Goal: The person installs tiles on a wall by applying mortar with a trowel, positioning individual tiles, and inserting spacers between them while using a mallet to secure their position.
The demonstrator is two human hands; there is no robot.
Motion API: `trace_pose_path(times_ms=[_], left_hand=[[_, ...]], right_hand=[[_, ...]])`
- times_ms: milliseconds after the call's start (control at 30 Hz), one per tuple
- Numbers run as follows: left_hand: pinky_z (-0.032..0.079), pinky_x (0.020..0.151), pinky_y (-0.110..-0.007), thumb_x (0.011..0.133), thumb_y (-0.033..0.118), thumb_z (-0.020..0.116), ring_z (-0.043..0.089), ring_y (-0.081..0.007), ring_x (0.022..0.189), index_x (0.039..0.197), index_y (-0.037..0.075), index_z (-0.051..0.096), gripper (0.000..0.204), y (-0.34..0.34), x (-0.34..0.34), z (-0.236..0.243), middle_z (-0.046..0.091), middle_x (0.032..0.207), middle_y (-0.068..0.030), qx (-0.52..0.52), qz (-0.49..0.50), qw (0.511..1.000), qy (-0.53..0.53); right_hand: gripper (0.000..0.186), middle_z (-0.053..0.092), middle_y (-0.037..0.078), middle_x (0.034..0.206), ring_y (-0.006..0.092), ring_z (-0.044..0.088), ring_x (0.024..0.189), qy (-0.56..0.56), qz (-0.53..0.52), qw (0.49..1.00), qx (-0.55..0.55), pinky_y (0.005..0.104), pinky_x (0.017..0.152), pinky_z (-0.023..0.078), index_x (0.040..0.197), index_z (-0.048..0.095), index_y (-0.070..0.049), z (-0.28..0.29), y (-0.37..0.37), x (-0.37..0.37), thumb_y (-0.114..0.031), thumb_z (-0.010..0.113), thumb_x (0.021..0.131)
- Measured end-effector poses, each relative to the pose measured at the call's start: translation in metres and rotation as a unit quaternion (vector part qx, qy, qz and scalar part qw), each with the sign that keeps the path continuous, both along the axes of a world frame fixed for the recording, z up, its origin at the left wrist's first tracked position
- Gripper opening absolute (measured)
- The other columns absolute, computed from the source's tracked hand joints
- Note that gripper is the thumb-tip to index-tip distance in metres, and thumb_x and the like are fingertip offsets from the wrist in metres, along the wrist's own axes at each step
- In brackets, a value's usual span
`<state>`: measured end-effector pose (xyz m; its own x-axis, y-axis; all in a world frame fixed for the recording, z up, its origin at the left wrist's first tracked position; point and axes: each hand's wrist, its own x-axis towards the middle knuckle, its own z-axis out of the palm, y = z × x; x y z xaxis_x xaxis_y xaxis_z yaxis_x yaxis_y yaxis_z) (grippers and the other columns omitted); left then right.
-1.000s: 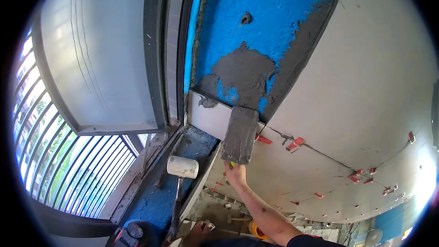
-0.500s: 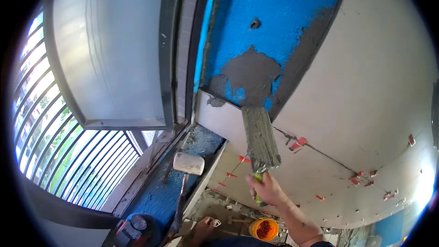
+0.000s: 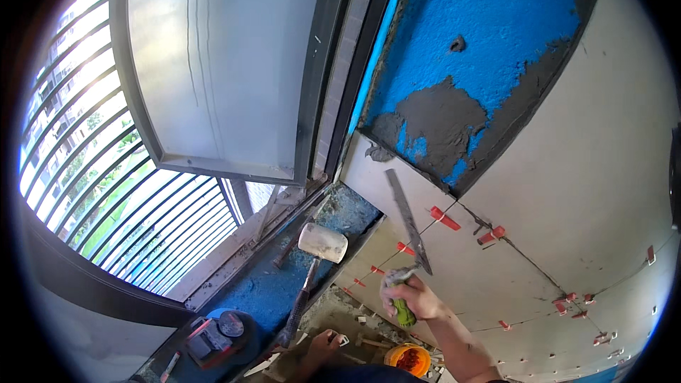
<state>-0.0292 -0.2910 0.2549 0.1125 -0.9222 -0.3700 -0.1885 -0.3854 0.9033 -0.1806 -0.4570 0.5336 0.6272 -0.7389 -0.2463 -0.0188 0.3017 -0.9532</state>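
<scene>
My right hand (image 3: 411, 298) is closed round the green handle (image 3: 405, 314) of a mortar-smeared trowel. Its blade (image 3: 408, 218) is nearly edge-on, apart from the wall and below the blue patch. On that blue wall surface (image 3: 511, 0) sits a spread of grey mortar (image 3: 440, 117), with more along the right edge beside the large pale tile (image 3: 596, 135). Low in the picture, my left hand (image 3: 323, 350) has curled fingers at a small white piece (image 3: 345, 340), too small to name surely.
A white-headed rubber mallet (image 3: 323, 242) and a dark tool with a round suction-like base (image 3: 220, 337) lie on the blue window ledge (image 3: 273, 291). Red wedges (image 3: 445, 218) stick in tile joints. An orange bucket (image 3: 424, 360) stands below. At left are an open window sash (image 3: 227, 64) and bars.
My right hand has brought the trowel down off the mortar and turned its blade from flat-on to edge-on. The whole view has shifted, with the wall now further right.
</scene>
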Motion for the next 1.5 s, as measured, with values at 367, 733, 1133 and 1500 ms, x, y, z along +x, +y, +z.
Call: trace_pose_path(times_ms=[367,733,1133,1500], left_hand=[[0.049,0.072,-0.04,0.088,0.04,0.058,0.065,-0.0295,0.08,0.092,0.003,0.063,0.037,0.002,0.019,0.018,0.066,0.082,-0.016,0.041,0.008,0.999,-0.023],[0.051,0.067,-0.039,0.09,0.03,0.058,0.066,-0.028,0.077,0.098,0.003,0.066,0.03,0.011,0.007,-0.074,0.068,0.085,-0.0166,-0.006,0.056,0.998,0.041],[0.048,0.074,-0.043,0.09,0.037,0.056,0.063,-0.0357,0.084,0.09,0.001,0.063,0.037,0.006,0.013,-0.018,0.065,0.085,-0.0186,0.028,-0.013,0.988,-0.149],[0.049,0.07,-0.042,0.088,0.035,0.059,0.064,-0.0358,0.078,0.091,0.001,0.062,0.034,-0.007,0.001,0.017,0.065,0.081,-0.0185,0.036,-0.019,0.999,-0.002]], right_hand=[[0.019,0.049,0.004,0.06,0.0168,0.048,0.045,-0.036,-0.03,0.987,0.151,0.0331,0.047,0.043,0.075,0.048,-0.008,-0.055,-0.087,0.049,-0.016,0.061,0.087],[0.013,0.053,0.005,0.074,0.0172,0.055,0.063,-0.151,-0.038,0.985,-0.07,0.0328,0.06,0.046,0.095,0.051,-0.005,-0.044,-0.057,0.036,-0.012,0.056,0.087],[0.035,0.062,0.014,0.082,0.0231,0.061,0.065,0.174,-0.323,0.911,-0.191,0.0378,0.061,0.048,0.111,0.052,0.001,-0.06,-0.039,0.047,-0.028,0.059,0.093],[0.023,0.06,0.01,0.078,0.0141,0.057,0.057,0.051,-0.183,0.975,-0.115,0.031,0.052,0.046,0.103,0.051,0.002,-0.03,0.022,0.013,-0.021,0.052,0.097]])
